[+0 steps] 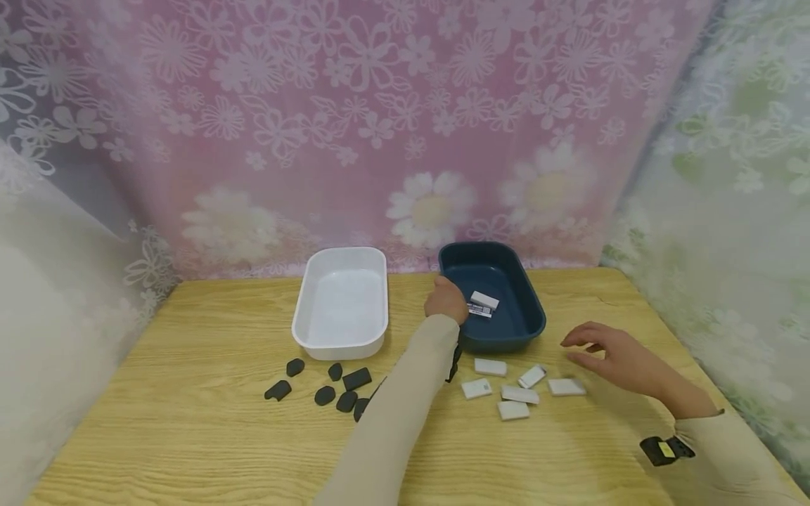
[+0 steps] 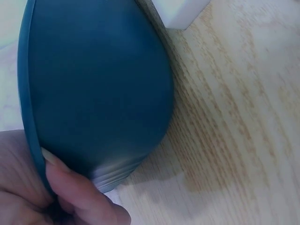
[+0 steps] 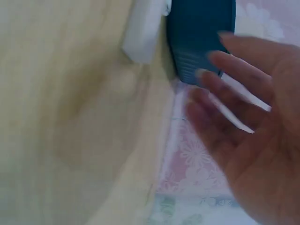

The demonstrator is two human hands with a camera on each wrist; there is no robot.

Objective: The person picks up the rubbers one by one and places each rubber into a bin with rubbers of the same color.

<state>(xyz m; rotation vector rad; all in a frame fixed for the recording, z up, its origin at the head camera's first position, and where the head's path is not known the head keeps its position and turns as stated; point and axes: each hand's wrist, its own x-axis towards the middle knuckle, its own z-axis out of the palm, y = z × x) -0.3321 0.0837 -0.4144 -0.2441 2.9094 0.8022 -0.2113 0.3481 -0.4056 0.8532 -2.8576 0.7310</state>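
Note:
My left hand point(image 1: 446, 301) grips the left rim of a dark blue plastic tub point(image 1: 500, 345), thumb and fingers on either side of the wall in the left wrist view. Inside the tub lie two small white boxes point(image 1: 484, 300), one showing printing. To the tub's right, my right hand point(image 1: 616, 358) hovers over the table with its fingers loosely extended, holding nothing. Below that hand is a white box point(image 1: 566, 386). Several more white boxes point(image 1: 490, 367) lie in front of the tub, one leaning on another point(image 1: 520, 394).
A white tub point(image 1: 342, 351) stands at the back, left of the blue one. Several small black pieces point(image 1: 357, 379) lie in front of it, one partly hidden by my left sleeve point(image 1: 399, 414). Flowered cloth point(image 1: 405, 140) rises behind the wooden table point(image 1: 209, 393).

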